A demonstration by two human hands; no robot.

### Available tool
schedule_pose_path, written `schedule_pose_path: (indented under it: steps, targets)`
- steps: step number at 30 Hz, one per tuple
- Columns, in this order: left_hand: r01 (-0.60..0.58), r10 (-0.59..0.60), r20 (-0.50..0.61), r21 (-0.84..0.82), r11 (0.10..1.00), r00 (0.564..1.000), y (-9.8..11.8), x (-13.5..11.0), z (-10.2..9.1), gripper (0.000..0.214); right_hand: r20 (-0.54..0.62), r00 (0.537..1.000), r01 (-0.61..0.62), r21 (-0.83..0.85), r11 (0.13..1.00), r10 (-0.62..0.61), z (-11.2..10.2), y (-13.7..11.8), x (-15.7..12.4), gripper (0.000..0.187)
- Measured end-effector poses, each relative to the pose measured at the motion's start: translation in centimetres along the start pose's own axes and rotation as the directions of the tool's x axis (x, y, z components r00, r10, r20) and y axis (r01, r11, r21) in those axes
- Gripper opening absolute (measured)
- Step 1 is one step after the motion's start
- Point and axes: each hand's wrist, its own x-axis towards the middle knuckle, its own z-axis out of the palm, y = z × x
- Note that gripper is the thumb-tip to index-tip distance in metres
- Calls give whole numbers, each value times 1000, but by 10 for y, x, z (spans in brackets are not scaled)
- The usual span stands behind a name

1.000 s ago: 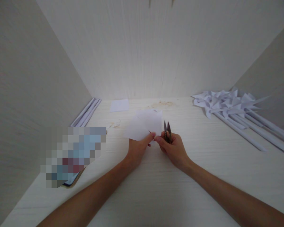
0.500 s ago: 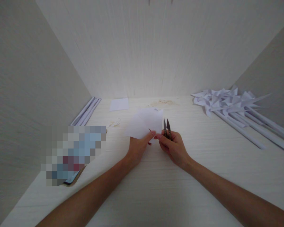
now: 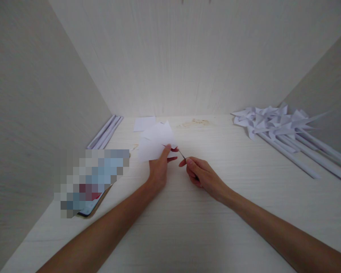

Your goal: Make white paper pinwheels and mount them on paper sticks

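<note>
My left hand (image 3: 159,167) pinches a white sheet of paper (image 3: 152,144) by its right side, thumb on top. Cut lines run into the sheet, one ending near my thumb. To the right, my right hand (image 3: 200,172) is closed around a pair of thread snips (image 3: 182,154). Their narrow blades point up and left toward the paper's right edge, and the tips are close to the fingers of my left hand. My right fingers hide most of the snips' handles. Whether the blades touch the paper I cannot tell.
Several paper pinwheels on rolled-paper sticks (image 3: 272,125) lie at the back right. Rolled paper tubes (image 3: 105,132) rest along the left wall. Behind the held sheet lies another white paper (image 3: 144,124). A phone (image 3: 102,189), partly blurred out, is at left. Walls enclose the table's back and sides.
My left hand has moved left and slightly up with the sheet, apart from my right hand. In my right hand the snips have turned from pointing upward to pointing left at the paper.
</note>
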Motion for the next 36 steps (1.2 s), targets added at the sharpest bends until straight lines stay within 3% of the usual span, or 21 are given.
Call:
schedule_pose_path:
  steps: [7, 25, 36]
  targets:
    - [24, -28, 80, 58, 998, 996, -1, -4, 0, 18, -22, 1000, 11, -3, 1000, -11, -1, 1, 1, 29]
    - [33, -40, 89, 84, 996, 995, 0, -6, 2, 17, -33, 999, 28, -4, 1000, -28, -2, 1, 1, 29]
    - [28, -33, 89, 59, 998, 995, -3, -5, 1, 16, -66, 997, 18, -108, 994, -25, -3, 3, 3, 26]
